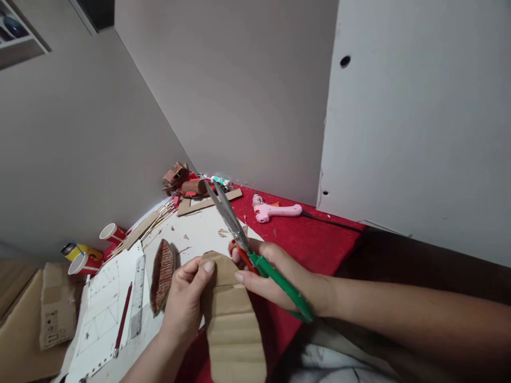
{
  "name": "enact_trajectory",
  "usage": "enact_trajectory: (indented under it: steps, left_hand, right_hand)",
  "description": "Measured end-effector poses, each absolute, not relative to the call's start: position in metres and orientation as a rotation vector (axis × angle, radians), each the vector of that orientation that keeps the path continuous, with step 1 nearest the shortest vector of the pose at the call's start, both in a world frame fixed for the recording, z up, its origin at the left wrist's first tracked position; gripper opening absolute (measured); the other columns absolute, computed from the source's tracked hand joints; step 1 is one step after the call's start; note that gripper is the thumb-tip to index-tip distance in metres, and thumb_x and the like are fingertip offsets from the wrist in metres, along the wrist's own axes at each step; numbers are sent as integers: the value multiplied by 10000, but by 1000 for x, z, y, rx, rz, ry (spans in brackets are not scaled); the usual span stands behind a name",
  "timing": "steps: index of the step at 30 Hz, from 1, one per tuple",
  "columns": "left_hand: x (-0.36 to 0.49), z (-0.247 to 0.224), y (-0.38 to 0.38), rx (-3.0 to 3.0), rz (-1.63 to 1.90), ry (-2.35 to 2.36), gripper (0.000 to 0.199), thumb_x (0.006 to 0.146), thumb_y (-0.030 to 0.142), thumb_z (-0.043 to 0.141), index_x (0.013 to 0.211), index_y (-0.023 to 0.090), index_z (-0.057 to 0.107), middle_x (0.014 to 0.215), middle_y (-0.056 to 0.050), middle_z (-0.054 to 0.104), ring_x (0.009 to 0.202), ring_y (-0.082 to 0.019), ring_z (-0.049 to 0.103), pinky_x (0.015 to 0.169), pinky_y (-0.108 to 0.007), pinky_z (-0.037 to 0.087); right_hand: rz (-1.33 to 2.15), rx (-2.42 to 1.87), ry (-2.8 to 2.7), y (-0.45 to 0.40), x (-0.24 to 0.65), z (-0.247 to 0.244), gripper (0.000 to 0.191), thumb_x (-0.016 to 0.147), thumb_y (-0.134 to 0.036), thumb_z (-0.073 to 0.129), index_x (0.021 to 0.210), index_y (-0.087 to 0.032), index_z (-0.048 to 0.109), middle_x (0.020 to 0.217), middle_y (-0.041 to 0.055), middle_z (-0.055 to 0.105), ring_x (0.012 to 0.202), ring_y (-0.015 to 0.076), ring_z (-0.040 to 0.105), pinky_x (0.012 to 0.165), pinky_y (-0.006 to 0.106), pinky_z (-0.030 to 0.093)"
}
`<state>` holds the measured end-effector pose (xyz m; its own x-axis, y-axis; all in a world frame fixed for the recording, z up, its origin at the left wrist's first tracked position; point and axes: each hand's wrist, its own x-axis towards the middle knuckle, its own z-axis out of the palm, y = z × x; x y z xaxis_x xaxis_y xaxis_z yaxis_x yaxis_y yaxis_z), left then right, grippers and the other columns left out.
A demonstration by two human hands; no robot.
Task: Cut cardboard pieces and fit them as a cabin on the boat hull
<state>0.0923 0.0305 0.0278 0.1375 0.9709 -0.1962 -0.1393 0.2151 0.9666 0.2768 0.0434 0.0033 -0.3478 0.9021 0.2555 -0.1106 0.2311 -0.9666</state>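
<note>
Two hands work above the near edge of the red-covered table [307, 242]. Our left hand [187, 287] pinches a cardboard piece [235, 327] between thumb and bent fingers; our right hand [275, 268] wraps the handles of a pair of scissors [285, 282]. We grip the cardboard by its narrow top end, it seems, to steady that rim beside the blades, which stand slightly parted and point toward the far corner, perhaps to spare our fingers. Our right thumb is at the cardboard's side; we cannot tell whether it touches.

By the left edge, a box [56, 324] bears small printed symbols but no words we can read. Next to it, a pencil [123, 319] and a ruler [137, 298] lie on a sheet [98, 314] of drawn lines, presumably handy for measuring; the ruler's figures are too fine to read. A boat-shaped model [163, 276] rests beyond our left hand. Farther along the left edge stand two paper cups [114, 233], no brand legible. Near the far edge, a pink glue gun [275, 210] lies well apart from our hands, possibly because of its heat.
</note>
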Motion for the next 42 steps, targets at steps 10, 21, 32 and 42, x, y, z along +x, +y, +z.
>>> enact_trajectory:
  steps: [10, 21, 32, 42]
  left_hand:
    - [76, 40, 28, 1229, 1316, 1116, 178, 833, 350, 741, 912, 191, 735, 799, -3, 739, 680, -114, 661, 655, -191, 530]
    - [70, 45, 24, 1343, 1381, 1092, 144, 848, 347, 727, 913, 221, 751, 833, 6, 742, 738, -107, 659, 690, -164, 524]
    - [70, 42, 26, 1314, 1338, 1060, 143, 850, 344, 725, 936, 233, 753, 829, 4, 746, 718, -108, 672, 703, -176, 532]
    - [71, 40, 26, 1306, 1324, 1088, 185, 833, 372, 734, 941, 223, 751, 876, -25, 738, 796, -159, 673, 746, -231, 537]
  right_hand:
    - [947, -1039, -2011, 43, 308, -12, 284, 898, -487, 566, 864, -212, 503, 723, -4, 584, 627, 161, 525, 594, 264, 397]
    - [749, -1235, -2310, 38, 313, 5, 402, 877, -629, 522, 839, -236, 443, 669, 11, 571, 550, 186, 468, 535, 273, 271]
    - [786, -1147, -2321, 37, 315, -1, 435, 875, -656, 486, 759, -245, 406, 599, -15, 520, 507, 156, 389, 522, 271, 247]
    - [817, -1037, -2202, 35, 316, -17, 427, 872, -639, 518, 747, -235, 459, 557, -32, 477, 475, 128, 349, 502, 275, 266]
